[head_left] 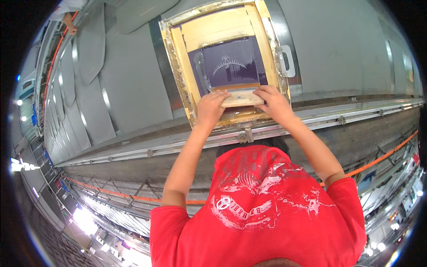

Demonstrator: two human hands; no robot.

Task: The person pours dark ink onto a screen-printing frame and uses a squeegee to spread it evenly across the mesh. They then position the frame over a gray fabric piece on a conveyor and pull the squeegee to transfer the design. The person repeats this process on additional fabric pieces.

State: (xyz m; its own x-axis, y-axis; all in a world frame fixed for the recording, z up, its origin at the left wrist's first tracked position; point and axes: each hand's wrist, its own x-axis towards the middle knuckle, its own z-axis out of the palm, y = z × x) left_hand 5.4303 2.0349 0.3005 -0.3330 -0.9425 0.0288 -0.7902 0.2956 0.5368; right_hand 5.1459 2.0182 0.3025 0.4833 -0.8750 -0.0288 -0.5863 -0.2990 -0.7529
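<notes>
Both my hands hold a squeegee (242,98) with a pale wooden handle. My left hand (211,107) is closed around its left end, and my right hand (274,105) grips the right end. The squeegee lies across the near part of a screen printing frame (174,66), whose inner border is yellow. Inside the frame, the dark purple mesh (227,78) carries a pale curved design with spiky lines. A streak of glossy residue runs along the mesh's left side. The blade's lower edge is hidden under the handle.
Grey cut fabric pieces (91,44) lie along the long table to the left. A metal rail (307,127) with clamps edges its near side. A white handle (287,61) sits at the frame's right. Another person's hand (70,24) shows at the far left.
</notes>
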